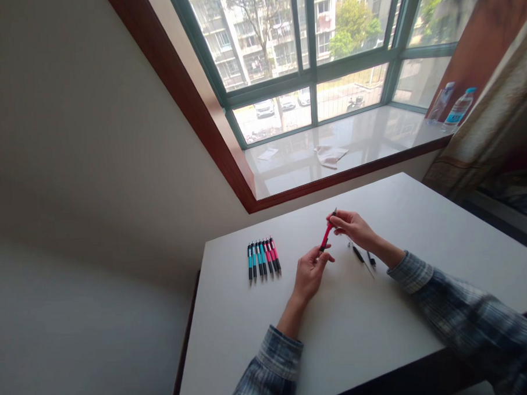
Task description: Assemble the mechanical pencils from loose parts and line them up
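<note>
A pink pen (327,234) with black ends is held at a slant above the table, between both hands. My left hand (309,271) pinches its lower black end. Around its upper end the fingers of my right hand (351,225) are closed. On the table beneath and beside my right hand lie loose pen parts (358,253): a black piece, a thin pale refill and another short black piece (371,259). To the left of my hands, a row of pens (264,258) lies side by side, blue ones on the left and pink ones on the right, black grips toward me.
The white table (251,326) meets the wall below a window sill with a red-brown wooden edge (354,173). A crumpled tissue (330,155) and a flat paper (268,154) lie on the sill. Plastic bottles (459,108) stand at the right beside a curtain (466,153).
</note>
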`<state>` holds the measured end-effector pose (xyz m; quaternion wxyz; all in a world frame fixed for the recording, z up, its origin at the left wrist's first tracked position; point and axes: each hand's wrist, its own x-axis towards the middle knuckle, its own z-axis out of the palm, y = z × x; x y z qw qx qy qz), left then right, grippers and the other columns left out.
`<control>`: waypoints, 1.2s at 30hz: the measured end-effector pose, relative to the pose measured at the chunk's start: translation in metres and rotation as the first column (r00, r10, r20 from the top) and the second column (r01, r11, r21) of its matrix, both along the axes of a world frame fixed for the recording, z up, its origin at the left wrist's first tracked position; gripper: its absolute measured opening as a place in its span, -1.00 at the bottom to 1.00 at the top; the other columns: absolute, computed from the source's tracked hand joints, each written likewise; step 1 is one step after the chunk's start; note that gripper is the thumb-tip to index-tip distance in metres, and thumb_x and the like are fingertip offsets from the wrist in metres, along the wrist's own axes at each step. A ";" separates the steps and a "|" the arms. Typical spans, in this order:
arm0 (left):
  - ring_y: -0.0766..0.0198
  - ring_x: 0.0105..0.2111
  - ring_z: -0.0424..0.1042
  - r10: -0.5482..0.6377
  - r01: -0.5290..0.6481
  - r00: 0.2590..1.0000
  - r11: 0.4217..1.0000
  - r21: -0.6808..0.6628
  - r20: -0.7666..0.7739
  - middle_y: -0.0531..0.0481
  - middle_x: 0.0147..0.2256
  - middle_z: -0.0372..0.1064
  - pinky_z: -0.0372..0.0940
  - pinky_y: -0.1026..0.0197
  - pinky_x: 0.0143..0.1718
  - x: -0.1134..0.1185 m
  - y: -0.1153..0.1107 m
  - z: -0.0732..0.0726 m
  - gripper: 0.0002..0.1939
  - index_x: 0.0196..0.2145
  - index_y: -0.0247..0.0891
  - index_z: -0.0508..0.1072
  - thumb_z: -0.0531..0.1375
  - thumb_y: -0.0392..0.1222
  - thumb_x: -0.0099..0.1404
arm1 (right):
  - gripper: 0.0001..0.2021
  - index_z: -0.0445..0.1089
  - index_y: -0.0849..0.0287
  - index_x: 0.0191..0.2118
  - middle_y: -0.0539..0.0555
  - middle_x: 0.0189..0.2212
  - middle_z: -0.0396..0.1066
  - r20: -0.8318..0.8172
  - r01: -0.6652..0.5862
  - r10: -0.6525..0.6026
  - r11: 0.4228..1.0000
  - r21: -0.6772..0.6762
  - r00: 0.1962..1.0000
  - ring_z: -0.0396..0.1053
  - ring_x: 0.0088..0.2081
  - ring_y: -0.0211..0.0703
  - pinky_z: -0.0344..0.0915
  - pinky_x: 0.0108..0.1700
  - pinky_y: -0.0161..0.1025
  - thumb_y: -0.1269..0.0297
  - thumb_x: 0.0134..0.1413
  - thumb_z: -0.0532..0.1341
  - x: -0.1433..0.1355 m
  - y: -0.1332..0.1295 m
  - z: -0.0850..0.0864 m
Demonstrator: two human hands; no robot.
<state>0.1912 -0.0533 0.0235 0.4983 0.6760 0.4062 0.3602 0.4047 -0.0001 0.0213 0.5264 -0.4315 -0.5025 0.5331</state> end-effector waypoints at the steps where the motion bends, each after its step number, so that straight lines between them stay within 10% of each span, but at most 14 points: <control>1: 0.17 -0.25 0.47 -0.009 0.009 1.000 1.000 0.002 0.011 -0.12 -0.20 0.62 0.32 0.21 -0.16 -0.001 0.000 -0.001 -0.53 -0.16 -0.28 0.63 0.13 0.18 0.45 | -0.56 0.54 0.14 -0.16 0.10 -0.28 0.50 -0.050 0.034 -0.035 0.999 -0.034 0.998 0.44 -0.28 -0.12 0.38 -0.29 -0.23 -0.15 0.08 0.39 0.002 0.002 -0.002; 28: 0.20 -0.31 0.46 0.011 -0.013 0.998 1.000 0.018 0.066 -0.06 -0.34 0.52 0.28 0.22 -0.22 0.002 -0.004 -0.008 -0.60 -0.19 -0.28 0.61 0.20 0.14 0.42 | -0.61 0.55 0.18 -0.23 0.00 -0.36 0.42 -0.163 -0.061 0.037 0.988 -0.145 0.986 0.31 -0.34 -0.25 0.29 -0.23 -0.27 -0.06 0.03 0.46 -0.002 0.000 -0.002; 36: 0.29 -0.42 0.24 0.215 -0.223 0.973 0.971 0.090 0.088 0.08 -0.47 0.25 0.15 0.26 -0.31 -0.002 -0.006 0.001 -0.61 -0.43 -0.23 0.34 0.03 0.01 0.51 | -0.65 0.53 0.20 -0.26 -0.04 -0.46 0.35 -0.221 -0.100 0.074 0.989 -0.107 0.972 0.25 -0.42 -0.29 0.23 -0.33 -0.28 0.01 0.03 0.47 0.002 -0.003 0.008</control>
